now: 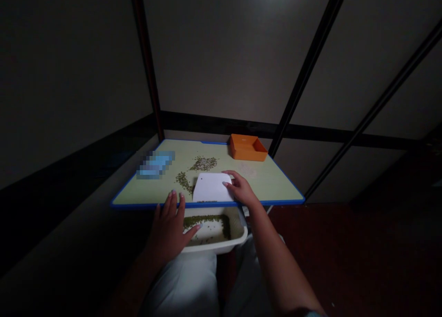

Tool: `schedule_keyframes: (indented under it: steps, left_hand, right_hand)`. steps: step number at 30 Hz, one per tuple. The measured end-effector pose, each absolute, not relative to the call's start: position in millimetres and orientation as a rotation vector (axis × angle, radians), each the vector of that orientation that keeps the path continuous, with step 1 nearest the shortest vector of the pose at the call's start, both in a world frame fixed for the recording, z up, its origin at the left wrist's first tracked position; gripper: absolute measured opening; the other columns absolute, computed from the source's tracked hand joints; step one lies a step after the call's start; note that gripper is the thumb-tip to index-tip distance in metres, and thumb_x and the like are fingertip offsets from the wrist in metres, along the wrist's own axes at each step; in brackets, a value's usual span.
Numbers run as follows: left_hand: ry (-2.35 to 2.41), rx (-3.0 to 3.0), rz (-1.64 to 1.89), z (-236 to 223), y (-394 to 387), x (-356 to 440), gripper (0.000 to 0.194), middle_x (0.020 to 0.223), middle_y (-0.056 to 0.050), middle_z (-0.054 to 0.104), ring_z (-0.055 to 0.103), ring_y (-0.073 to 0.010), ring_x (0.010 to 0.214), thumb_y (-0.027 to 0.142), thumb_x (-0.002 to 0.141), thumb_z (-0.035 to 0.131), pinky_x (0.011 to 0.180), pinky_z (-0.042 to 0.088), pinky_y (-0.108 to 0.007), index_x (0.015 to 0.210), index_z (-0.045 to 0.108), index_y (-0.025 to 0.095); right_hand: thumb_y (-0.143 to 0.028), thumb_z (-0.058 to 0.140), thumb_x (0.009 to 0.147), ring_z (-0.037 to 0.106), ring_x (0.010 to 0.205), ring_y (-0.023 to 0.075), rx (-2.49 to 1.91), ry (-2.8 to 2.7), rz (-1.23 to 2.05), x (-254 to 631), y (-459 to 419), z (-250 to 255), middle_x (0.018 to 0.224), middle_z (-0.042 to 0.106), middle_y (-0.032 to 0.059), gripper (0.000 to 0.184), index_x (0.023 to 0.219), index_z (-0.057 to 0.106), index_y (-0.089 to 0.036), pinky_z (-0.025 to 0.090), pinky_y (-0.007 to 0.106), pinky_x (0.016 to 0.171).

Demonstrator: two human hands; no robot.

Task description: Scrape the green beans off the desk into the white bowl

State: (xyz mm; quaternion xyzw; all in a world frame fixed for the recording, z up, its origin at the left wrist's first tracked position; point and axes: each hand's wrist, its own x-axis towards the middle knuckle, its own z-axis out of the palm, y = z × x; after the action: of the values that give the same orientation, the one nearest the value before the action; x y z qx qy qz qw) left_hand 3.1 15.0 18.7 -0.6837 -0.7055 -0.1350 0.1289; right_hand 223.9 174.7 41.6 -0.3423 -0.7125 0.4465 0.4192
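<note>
My right hand (pixel 240 188) grips the right side of a white, flat scraper (pixel 213 187) that lies over the near part of the table. Small green bits, like seeds or beans, show along the scraper's near edge. Loose piles of the same green and pale bits (pixel 204 163) lie beyond it and to its left. Below the table's front edge sits a white plastic tub (pixel 221 249) with green bits gathered along its inner sides. My left hand (pixel 171 222) is open, fingers spread, over the tub's left end and close to the table edge.
The small table (pixel 276 183) has a pale green top and a blue rim. An orange open box (pixel 249 151) stands at its back right. A blurred blue item (pixel 156 164) lies at the left. Panelled walls (pixel 221 54) rise behind.
</note>
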Motion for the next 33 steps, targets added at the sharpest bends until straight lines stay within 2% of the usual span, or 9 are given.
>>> schedule_keyframes:
  steps: [6,10,19,25,33]
  left_hand:
    - [-2.047,-1.968,-0.353,20.8,13.3,5.7,0.082,0.159,-0.029,0.03,0.028,-0.0384,0.149,0.051,0.084,0.054,0.114,0.029,-0.063,0.148,0.036,0.003]
    - [-2.019,-1.957,-0.361,19.6,13.1,5.0,0.079,0.158,-0.03,0.031,0.029,-0.0385,0.149,0.05,0.085,0.052,0.114,0.03,-0.062,0.147,0.038,0.002]
    - [-1.981,-1.966,-0.369,13.0,13.9,1.2,0.082,0.158,-0.029,0.031,0.029,-0.0385,0.149,0.053,0.085,0.051,0.114,0.031,-0.061,0.149,0.034,0.004]
    - [-1.992,-1.976,-0.359,10.3,15.6,-0.4,0.087,0.159,-0.03,0.028,0.027,-0.0393,0.149,0.056,0.083,0.055,0.114,0.031,-0.061,0.149,0.034,0.003]
    - [-2.0,-1.948,-0.296,12.4,14.5,-1.0,0.087,0.159,-0.028,0.028,0.029,-0.0393,0.148,0.056,0.082,0.055,0.113,0.03,-0.066,0.149,0.036,0.004]
  right_hand:
    - [-0.028,0.063,0.078,0.037,0.053,0.0102,-0.839,-1.791,1.109,224.4,174.1,42.7,0.059,0.043,-0.0077,0.046,0.123,0.059,-0.017,0.026,0.021,0.049]
    - [-0.026,0.062,0.078,0.042,0.058,0.0112,-0.81,-1.792,1.097,223.2,173.3,44.0,0.065,0.049,-0.0051,0.046,0.123,0.058,-0.017,0.029,0.021,0.052]
    - [-0.031,0.063,0.081,0.044,0.06,0.0124,-0.781,-1.801,1.095,225.7,173.2,39.6,0.069,0.049,-0.0041,0.047,0.126,0.058,-0.019,0.032,0.023,0.054]
    - [-0.026,0.07,0.075,0.054,0.068,0.0134,-0.752,-1.758,1.156,224.1,170.4,43.5,0.081,0.061,-0.0001,0.051,0.123,0.057,-0.018,0.039,0.023,0.058]
    - [-0.023,0.07,0.075,0.041,0.054,0.0103,-0.819,-1.776,1.152,225.3,169.8,47.8,0.062,0.045,-0.0076,0.053,0.126,0.058,-0.018,0.03,0.021,0.049]
